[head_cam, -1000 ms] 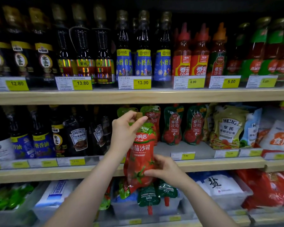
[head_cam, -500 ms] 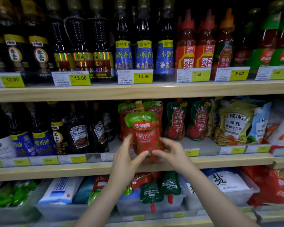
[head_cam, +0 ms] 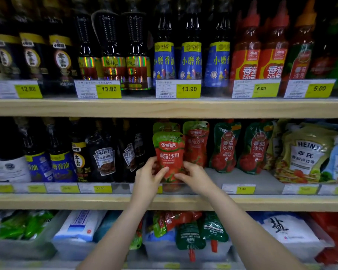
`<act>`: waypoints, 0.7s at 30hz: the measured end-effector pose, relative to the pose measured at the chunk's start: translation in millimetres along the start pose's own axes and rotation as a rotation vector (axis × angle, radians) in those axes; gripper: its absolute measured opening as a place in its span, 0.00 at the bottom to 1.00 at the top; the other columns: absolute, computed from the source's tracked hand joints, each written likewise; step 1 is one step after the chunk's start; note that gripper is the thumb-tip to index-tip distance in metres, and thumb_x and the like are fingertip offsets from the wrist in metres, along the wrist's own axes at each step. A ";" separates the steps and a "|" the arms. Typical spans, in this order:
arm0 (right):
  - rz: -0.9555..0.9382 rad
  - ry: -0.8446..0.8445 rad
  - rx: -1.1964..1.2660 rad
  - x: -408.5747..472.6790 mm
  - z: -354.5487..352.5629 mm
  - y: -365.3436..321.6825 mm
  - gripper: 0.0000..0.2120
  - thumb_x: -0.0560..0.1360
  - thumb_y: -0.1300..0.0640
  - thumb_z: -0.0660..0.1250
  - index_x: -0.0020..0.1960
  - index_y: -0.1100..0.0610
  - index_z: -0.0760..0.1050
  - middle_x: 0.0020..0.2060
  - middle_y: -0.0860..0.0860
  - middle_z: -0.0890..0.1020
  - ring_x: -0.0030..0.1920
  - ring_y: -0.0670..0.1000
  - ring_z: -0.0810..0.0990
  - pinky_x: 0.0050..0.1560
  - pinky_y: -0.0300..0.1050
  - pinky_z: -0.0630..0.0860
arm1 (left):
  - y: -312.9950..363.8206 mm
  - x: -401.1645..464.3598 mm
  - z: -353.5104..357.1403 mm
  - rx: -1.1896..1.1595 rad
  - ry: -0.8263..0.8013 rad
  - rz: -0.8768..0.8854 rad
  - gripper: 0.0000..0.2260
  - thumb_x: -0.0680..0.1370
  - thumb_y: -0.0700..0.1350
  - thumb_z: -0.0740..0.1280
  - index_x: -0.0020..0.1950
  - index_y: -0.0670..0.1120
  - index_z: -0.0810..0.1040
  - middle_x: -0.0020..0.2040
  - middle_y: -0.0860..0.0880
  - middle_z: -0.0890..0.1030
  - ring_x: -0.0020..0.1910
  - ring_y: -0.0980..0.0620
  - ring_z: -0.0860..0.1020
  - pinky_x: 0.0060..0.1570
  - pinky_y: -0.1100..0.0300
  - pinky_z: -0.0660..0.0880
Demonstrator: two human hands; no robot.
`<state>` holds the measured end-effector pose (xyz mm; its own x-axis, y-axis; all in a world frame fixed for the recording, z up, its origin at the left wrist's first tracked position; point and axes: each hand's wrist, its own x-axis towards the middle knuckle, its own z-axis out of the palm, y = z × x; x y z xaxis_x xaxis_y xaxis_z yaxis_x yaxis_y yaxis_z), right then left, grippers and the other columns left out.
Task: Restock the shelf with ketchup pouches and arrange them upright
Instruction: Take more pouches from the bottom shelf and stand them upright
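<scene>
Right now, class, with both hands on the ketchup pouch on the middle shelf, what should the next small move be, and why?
Probably ease both hands off and see if it stands. The ketchup pouch looks upright in front of another pouch, and the left hand and right hand grip its lower sides at the middle shelf.

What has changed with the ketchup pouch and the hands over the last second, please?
The red ketchup pouch went from mid-air in front of the shelves onto the middle shelf, upright before the other pouches. The left hand dropped from its top to its lower left; the right hand stayed low. Both still hold it.
</scene>
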<state>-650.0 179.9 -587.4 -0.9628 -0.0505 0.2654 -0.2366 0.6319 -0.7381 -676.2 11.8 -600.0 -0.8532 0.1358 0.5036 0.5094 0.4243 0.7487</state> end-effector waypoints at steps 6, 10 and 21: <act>0.038 -0.037 -0.114 -10.7 -7.1 4.1 0.21 0.75 0.49 0.65 0.66 0.54 0.69 0.60 0.52 0.78 0.59 0.52 0.77 0.58 0.54 0.75 | -0.9 -5.0 4.0 0.079 0.052 -0.067 0.23 0.75 0.55 0.67 0.66 0.46 0.70 0.54 0.50 0.80 0.50 0.54 0.79 0.47 0.60 0.77; 0.015 0.104 -0.397 -43.1 -44.4 28.0 0.20 0.77 0.47 0.60 0.66 0.53 0.69 0.62 0.50 0.77 0.61 0.52 0.75 0.57 0.52 0.73 | 16.7 -10.7 14.6 0.215 0.060 -0.090 0.37 0.69 0.59 0.72 0.71 0.45 0.60 0.63 0.45 0.72 0.58 0.45 0.75 0.51 0.50 0.75; -0.046 0.347 -0.696 -73.0 -48.1 60.0 0.12 0.79 0.55 0.59 0.52 0.56 0.80 0.50 0.52 0.81 0.48 0.56 0.79 0.46 0.50 0.71 | 24.6 25.8 37.8 0.283 0.073 -0.261 0.35 0.68 0.46 0.76 0.65 0.37 0.60 0.61 0.37 0.69 0.57 0.35 0.74 0.50 0.45 0.73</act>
<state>-587.7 258.7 -621.2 -0.8311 0.0841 0.5498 -0.0282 0.9809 -0.1927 -689.9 59.5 -584.9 -0.9346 -0.0689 0.3489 0.2167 0.6677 0.7122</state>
